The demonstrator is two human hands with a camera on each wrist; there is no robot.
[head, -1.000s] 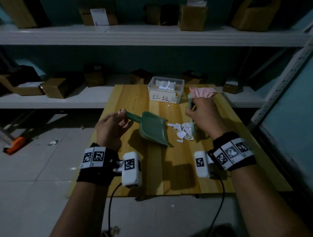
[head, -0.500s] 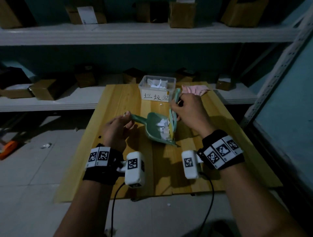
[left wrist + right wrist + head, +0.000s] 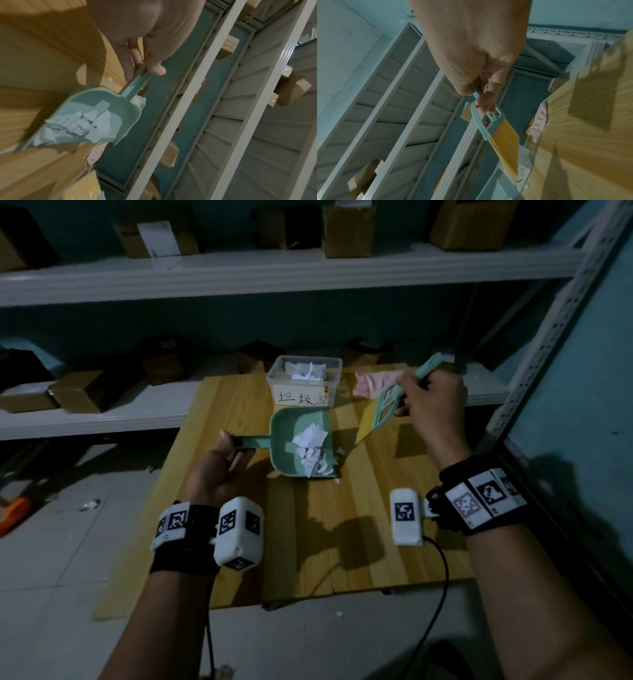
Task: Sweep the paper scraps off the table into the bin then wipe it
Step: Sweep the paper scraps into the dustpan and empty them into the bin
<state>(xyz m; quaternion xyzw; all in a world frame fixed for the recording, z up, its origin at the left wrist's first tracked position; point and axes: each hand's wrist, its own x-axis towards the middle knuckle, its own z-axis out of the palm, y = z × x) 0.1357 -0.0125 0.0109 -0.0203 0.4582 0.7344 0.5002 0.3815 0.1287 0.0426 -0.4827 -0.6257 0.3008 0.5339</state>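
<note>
Our left hand (image 3: 219, 470) pinches smooth green pan (image 3: 301, 446) handle, crumpled scraps (image 3: 311, 445) inside | our right hand (image 3: 431, 398) grips brush (image 3: 383, 409), yellow bristles | clear bin (image 3: 305, 385) between hands

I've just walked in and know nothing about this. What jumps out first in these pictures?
At the middle of the pale wooden table, the left hand holds a green plastic dustpan heaped with white paper scraps, just in front of the clear plastic bin. To its right, the right hand grips a small yellow-bristled brush lifted off the table.
</note>
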